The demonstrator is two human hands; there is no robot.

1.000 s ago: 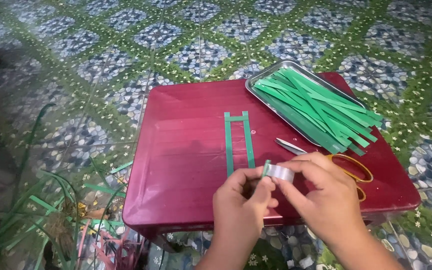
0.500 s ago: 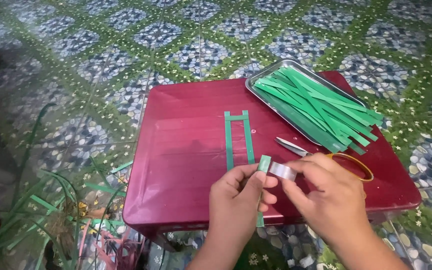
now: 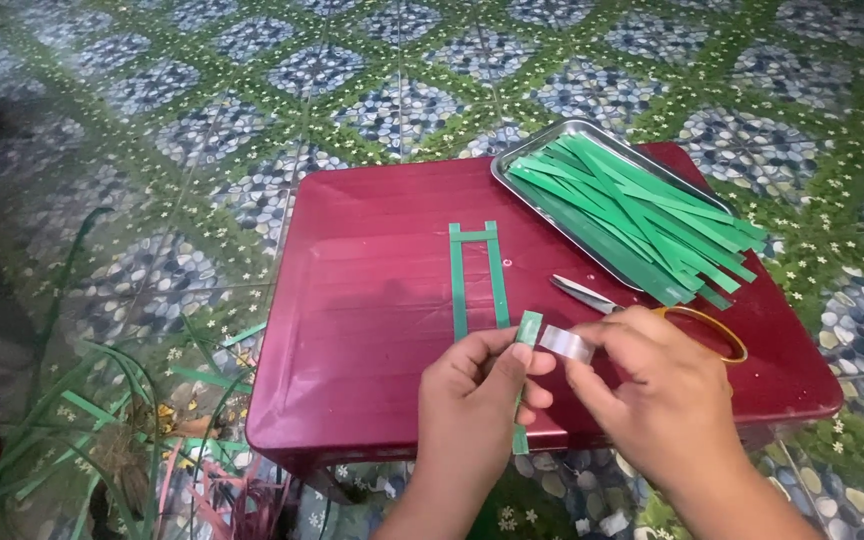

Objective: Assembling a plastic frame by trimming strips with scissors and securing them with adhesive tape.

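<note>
the green strip (image 3: 525, 345) stands nearly upright in my left hand (image 3: 477, 400), pinched between thumb and forefinger just below its top end, its lower end hanging past the near edge of the maroon table (image 3: 372, 330). a short piece of clear tape (image 3: 565, 343) runs from the strip's top to my right hand (image 3: 657, 385), whose thumb and fingertips are closed on the tape's far end; the other fingers curl loosely. the strip looks thin, light and floppy, likely to crease if bent hard, so i judge it is best held near the end being worked, flat between the pads. the tape is flimsy and sticky, best gripped only at its edge.

just beyond the strip on the table lies a small frame (image 3: 477, 275) of two long green strips joined by a short crosspiece at the far end. to the right of the strip, partly hidden behind my right hand, are scissors (image 3: 642, 305) with a yellow handle loop. further right and farther back sits a metal tray (image 3: 552, 150) heaped with more green strips (image 3: 642, 215). patterned floor tiles (image 3: 252, 90) surround the table, with leafy plants (image 3: 102, 430) at its left.
</note>
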